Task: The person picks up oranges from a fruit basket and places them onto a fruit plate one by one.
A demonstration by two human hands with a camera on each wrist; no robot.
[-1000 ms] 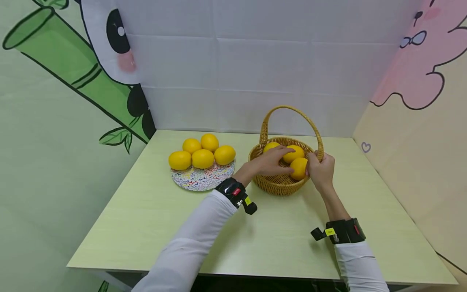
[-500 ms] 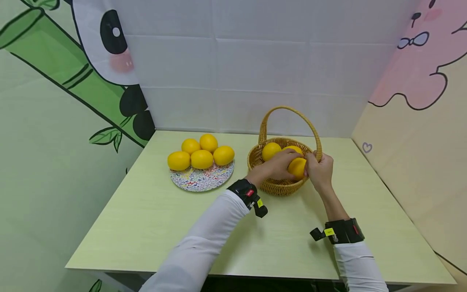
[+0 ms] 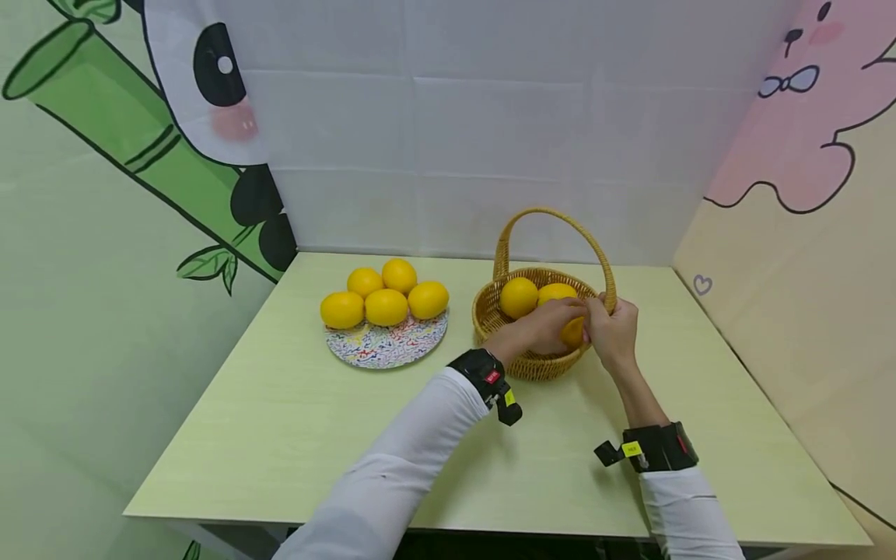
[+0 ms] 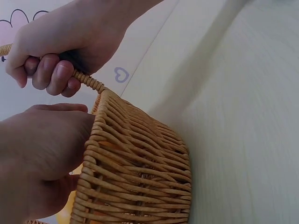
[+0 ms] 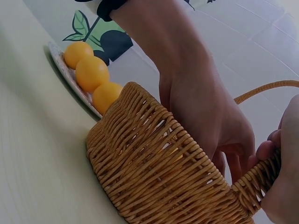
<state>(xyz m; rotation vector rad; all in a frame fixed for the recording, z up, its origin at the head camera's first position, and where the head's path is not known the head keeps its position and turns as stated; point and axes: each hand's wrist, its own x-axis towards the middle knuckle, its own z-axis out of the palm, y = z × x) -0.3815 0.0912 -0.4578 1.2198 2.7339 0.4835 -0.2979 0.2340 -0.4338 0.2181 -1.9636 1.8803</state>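
Observation:
A wicker basket (image 3: 535,370) with a tall arched handle stands right of the middle of the table. Low on that handle, at its right side, my right hand (image 3: 613,333) grips with curled fingers, as the left wrist view also shows. My left hand (image 3: 549,327) reaches down inside the rim, its fingers and thumb round a lemon (image 3: 572,334) at the basket's right side. Two more lemons, one farther left (image 3: 519,297) and one partly behind my fingers (image 3: 558,292), lie in the basket. The wicker wall hides my left fingertips in the left wrist view.
Left of the basket, a round speckled plate (image 3: 381,355) carries several lemons (image 3: 386,308) grouped toward its back. The pale table (image 3: 280,435) meets a white wall sheet (image 3: 448,210) behind, with painted panels at both sides.
My left hand has moved right and down into the basket, from over the back lemons to the right one, and closed round it. The right hand keeps its hold on the handle.

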